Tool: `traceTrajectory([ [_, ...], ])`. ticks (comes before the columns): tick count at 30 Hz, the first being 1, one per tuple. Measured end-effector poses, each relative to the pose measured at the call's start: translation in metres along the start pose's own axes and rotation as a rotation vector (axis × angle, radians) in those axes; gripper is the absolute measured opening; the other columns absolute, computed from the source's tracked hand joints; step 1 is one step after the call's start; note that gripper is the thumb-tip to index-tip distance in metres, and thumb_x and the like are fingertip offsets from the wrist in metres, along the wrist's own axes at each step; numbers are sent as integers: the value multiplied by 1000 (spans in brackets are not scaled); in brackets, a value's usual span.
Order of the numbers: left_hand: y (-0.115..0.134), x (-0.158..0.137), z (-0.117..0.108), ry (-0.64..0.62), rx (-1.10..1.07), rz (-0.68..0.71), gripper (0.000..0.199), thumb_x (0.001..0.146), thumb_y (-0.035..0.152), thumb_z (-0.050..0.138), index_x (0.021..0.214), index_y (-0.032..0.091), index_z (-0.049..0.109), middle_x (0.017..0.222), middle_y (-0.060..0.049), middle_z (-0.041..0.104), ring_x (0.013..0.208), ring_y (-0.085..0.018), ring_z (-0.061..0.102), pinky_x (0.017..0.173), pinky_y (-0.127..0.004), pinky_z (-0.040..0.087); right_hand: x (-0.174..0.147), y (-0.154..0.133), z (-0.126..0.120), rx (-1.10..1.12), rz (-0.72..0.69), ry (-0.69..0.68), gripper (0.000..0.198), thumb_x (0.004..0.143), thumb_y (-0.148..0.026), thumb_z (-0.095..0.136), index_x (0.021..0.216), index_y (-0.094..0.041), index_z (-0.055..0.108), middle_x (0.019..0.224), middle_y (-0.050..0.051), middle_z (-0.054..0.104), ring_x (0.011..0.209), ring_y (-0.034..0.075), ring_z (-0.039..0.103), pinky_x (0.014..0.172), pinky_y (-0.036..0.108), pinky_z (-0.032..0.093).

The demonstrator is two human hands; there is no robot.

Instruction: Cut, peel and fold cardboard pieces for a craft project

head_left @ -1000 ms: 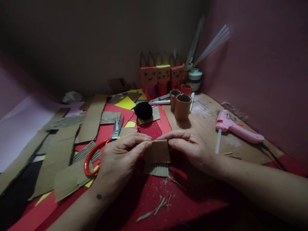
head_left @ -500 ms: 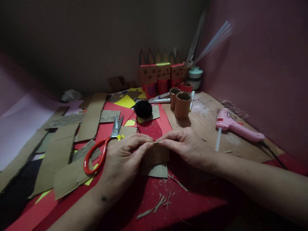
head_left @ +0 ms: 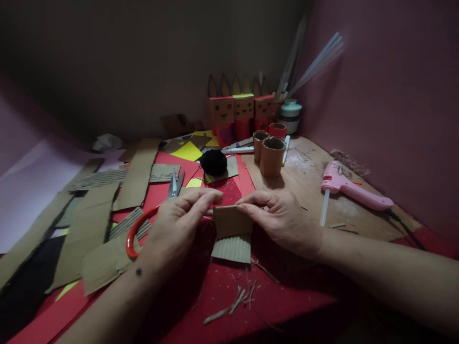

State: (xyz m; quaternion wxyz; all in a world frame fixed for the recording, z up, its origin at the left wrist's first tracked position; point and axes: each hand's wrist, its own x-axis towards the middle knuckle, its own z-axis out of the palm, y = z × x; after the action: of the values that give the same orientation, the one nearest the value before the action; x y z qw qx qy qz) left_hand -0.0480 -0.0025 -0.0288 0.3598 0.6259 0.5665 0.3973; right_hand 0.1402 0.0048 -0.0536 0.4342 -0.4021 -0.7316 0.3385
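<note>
A small brown cardboard piece (head_left: 233, 222) is tilted up in front of me, its smooth side facing me. Below it shows a ribbed cardboard part (head_left: 232, 249); whether the two are joined I cannot tell. My right hand (head_left: 281, 217) pinches the smooth piece at its top right corner between thumb and index finger. At the opposite corner, my left hand (head_left: 182, 217) has thumb and index pressed together just above and beside the edge; what is between them, if anything, is hidden. Partly covered by the left hand are scissors with red handles (head_left: 132, 239).
Cardboard strips (head_left: 134, 177) and coloured paper lie at left. A black ball (head_left: 213, 162) sits beyond my hands. Cardboard tubes (head_left: 272, 157) stand behind, near figures with pointed ears (head_left: 222, 112). A pink glue gun (head_left: 353, 188) lies at right. Cardboard shreds (head_left: 236, 303) litter the red surface.
My left thumb and index have moved left, off the top middle of the cardboard piece. The right hand keeps its pinch, and the piece now shows more of its face.
</note>
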Motion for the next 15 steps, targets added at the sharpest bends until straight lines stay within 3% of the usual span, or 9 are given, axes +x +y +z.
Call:
traceTrajectory([
  [5,4,1,-2,-77,-132,-147,18,76,34,71,86,20,74,76,-4,75,62,-16,66,53,-23,51,-1,0,-1,43,28,25,16,87,-23,60,85,-16,74,75,2,74,65,13,63,59,23,47],
  [8,3,1,0,-89,-124,-109,17,70,24,75,85,20,74,84,-4,75,71,-18,68,60,-24,53,-1,0,-2,55,23,49,15,86,-22,60,84,-16,74,75,1,74,65,13,64,59,23,48],
  [15,-3,-1,2,-79,-22,89,6,73,26,73,76,24,77,90,-2,74,93,-19,66,82,-26,52,-3,-1,-2,11,-31,18,15,86,-20,59,85,-18,74,79,2,75,68,13,66,63,25,50],
])
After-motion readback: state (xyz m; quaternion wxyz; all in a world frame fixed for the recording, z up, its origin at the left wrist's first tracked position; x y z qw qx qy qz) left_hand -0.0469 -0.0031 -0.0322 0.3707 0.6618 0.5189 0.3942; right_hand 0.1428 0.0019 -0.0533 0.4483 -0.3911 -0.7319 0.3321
